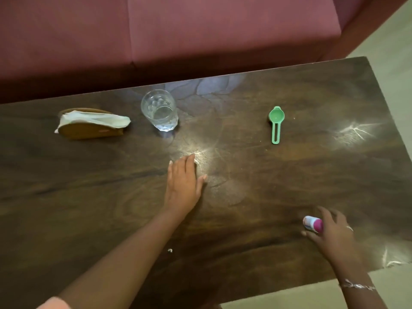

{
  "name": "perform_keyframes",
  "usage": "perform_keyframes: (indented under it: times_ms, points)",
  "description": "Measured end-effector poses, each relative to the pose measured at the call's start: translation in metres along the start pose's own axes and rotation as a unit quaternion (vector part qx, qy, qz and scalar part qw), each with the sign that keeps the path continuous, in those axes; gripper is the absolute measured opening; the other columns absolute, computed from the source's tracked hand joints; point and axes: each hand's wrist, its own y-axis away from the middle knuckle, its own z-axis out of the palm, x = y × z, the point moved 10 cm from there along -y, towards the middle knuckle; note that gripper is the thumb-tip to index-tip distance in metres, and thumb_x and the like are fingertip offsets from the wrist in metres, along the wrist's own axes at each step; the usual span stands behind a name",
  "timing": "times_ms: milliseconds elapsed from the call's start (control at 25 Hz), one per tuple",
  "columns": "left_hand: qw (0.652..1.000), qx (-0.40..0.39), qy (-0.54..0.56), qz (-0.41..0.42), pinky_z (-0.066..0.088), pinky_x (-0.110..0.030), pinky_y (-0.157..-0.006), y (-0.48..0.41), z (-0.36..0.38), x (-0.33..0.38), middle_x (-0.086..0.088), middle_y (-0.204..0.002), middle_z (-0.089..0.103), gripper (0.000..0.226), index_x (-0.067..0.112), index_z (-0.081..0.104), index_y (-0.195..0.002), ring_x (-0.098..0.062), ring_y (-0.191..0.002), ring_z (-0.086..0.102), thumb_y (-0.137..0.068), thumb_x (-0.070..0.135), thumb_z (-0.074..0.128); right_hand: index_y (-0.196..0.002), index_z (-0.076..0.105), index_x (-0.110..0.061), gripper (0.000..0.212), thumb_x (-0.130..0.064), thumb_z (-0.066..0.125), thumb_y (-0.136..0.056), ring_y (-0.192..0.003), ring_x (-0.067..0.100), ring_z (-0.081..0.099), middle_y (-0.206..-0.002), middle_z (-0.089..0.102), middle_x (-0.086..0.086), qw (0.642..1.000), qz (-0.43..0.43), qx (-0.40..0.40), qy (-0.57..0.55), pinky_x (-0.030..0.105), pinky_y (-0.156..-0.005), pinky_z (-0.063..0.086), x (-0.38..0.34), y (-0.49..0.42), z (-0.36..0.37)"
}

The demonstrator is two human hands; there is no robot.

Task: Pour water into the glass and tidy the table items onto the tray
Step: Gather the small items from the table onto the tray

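Observation:
A clear glass [159, 110] stands upright near the far edge of the dark wooden table [245, 175]; it looks empty. Left of it is a brown napkin holder [89, 124] with white napkins. A small green scoop [276, 121] lies to the right of the glass. My left hand [184, 184] lies flat on the table's middle, fingers apart, holding nothing. My right hand [332, 233] is at the near right, its fingers around a small white and pink bottle [313, 224] lying on its side. No tray or water jug is in view.
A maroon sofa [178, 30] runs along the far side of the table. Pale floor [396, 52] shows at the right and past the table's near right corner. A tiny white scrap [170, 250] lies on the table near my left forearm.

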Motion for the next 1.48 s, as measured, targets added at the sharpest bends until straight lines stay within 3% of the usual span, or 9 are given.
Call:
perform_keyframes:
  times_ms: [160, 280, 440, 800, 920, 1040, 1160, 1360, 1480]
  points:
    - [1.000, -0.012, 0.001, 0.022, 0.009, -0.038, -0.117, -0.028, 0.005, 0.034, -0.008, -0.139, 0.041, 0.057, 0.009, 0.031, -0.139, -0.021, -0.133, 0.033, -0.092, 0.036, 0.048, -0.113, 0.055, 0.000, 0.048, -0.004, 0.075, -0.069, -0.095, 0.050, 0.052, -0.115, 0.048, 0.028, 0.997, 0.042, 0.046, -0.034, 0.050, -0.074, 0.046, 0.003, 0.003, 0.004]
    - [0.998, -0.026, 0.029, 0.045, 0.025, -0.035, -0.110, -0.050, 0.019, 0.075, -0.007, -0.129, 0.048, 0.045, 0.010, 0.041, -0.130, -0.021, -0.123, 0.041, -0.092, 0.033, 0.049, -0.097, 0.058, 0.004, 0.028, 0.001, 0.070, -0.071, -0.084, 0.049, 0.054, -0.100, 0.052, 0.029, 0.992, 0.049, 0.096, -0.059, 0.047, -0.066, 0.046, 0.004, 0.006, -0.002]
    - [0.996, -0.051, 0.040, 0.064, 0.039, -0.037, -0.093, -0.081, 0.045, 0.131, -0.010, -0.116, 0.054, 0.032, 0.008, 0.051, -0.112, -0.026, -0.109, 0.048, -0.091, 0.032, 0.051, -0.092, 0.063, 0.000, 0.028, 0.005, 0.072, -0.067, -0.077, 0.045, 0.055, -0.091, 0.055, 0.025, 0.984, 0.034, 0.140, -0.103, 0.044, -0.063, 0.047, 0.012, 0.010, -0.013]
    - [0.982, -0.053, 0.123, -0.131, 0.044, -0.038, -0.083, -0.150, 0.102, 0.155, -0.013, -0.113, 0.061, 0.040, 0.007, 0.054, -0.107, -0.030, -0.106, 0.056, -0.084, 0.039, 0.062, -0.093, 0.064, -0.006, 0.037, 0.008, 0.076, -0.061, -0.074, 0.033, 0.058, -0.090, 0.058, 0.013, 0.965, -0.059, 0.203, -0.154, 0.032, -0.063, 0.042, -0.002, 0.033, -0.019]
    - [0.965, -0.055, 0.179, -0.183, 0.047, -0.035, -0.081, -0.156, 0.114, 0.150, -0.011, -0.107, 0.066, 0.028, 0.009, 0.061, -0.101, -0.029, -0.102, 0.060, -0.082, 0.027, 0.067, -0.093, 0.063, -0.008, 0.038, 0.006, 0.077, -0.060, -0.074, 0.031, 0.059, -0.090, 0.058, 0.011, 0.963, -0.084, 0.199, -0.158, 0.029, -0.063, 0.039, -0.015, 0.040, -0.010]
    - [0.920, -0.055, 0.312, -0.230, 0.052, -0.035, -0.075, -0.153, 0.113, 0.134, -0.015, -0.095, 0.070, 0.007, 0.008, 0.064, -0.075, -0.033, -0.091, 0.066, -0.077, 0.011, 0.069, -0.093, 0.063, -0.008, 0.040, 0.006, 0.078, -0.059, -0.073, 0.030, 0.059, -0.089, 0.058, 0.011, 0.959, -0.108, 0.203, -0.165, 0.031, -0.065, 0.043, -0.028, 0.043, -0.008]
    - [0.894, -0.054, 0.387, -0.219, 0.042, -0.030, -0.060, -0.129, 0.092, 0.109, -0.012, -0.066, 0.064, 0.032, 0.016, 0.051, -0.052, -0.027, -0.056, 0.058, -0.074, 0.009, 0.072, -0.093, 0.062, -0.009, 0.043, 0.007, 0.079, -0.057, -0.072, 0.030, 0.059, -0.088, 0.058, 0.011, 0.956, -0.131, 0.203, -0.165, 0.035, -0.059, 0.050, -0.048, 0.046, -0.013]
    - [0.887, -0.024, 0.409, -0.215, 0.036, -0.016, -0.040, -0.052, 0.040, 0.014, -0.006, -0.060, 0.058, 0.028, 0.016, 0.053, -0.057, -0.017, -0.048, 0.050, -0.077, 0.008, 0.071, -0.094, 0.059, -0.010, 0.046, 0.007, 0.079, -0.057, -0.073, 0.032, 0.058, -0.089, 0.059, 0.011, 0.945, -0.203, 0.198, -0.164, 0.032, -0.063, 0.046, -0.111, 0.049, -0.020]
    - [0.889, 0.027, 0.392, -0.235, 0.043, -0.027, -0.053, -0.004, 0.001, -0.055, -0.005, -0.060, 0.058, 0.026, 0.015, 0.055, -0.058, -0.019, -0.057, 0.053, -0.075, 0.006, 0.072, -0.093, 0.057, -0.012, 0.043, 0.004, 0.079, -0.060, -0.075, 0.033, 0.059, -0.090, 0.060, 0.011, 0.935, -0.261, 0.184, -0.151, 0.030, -0.058, 0.046, -0.172, 0.061, -0.020]
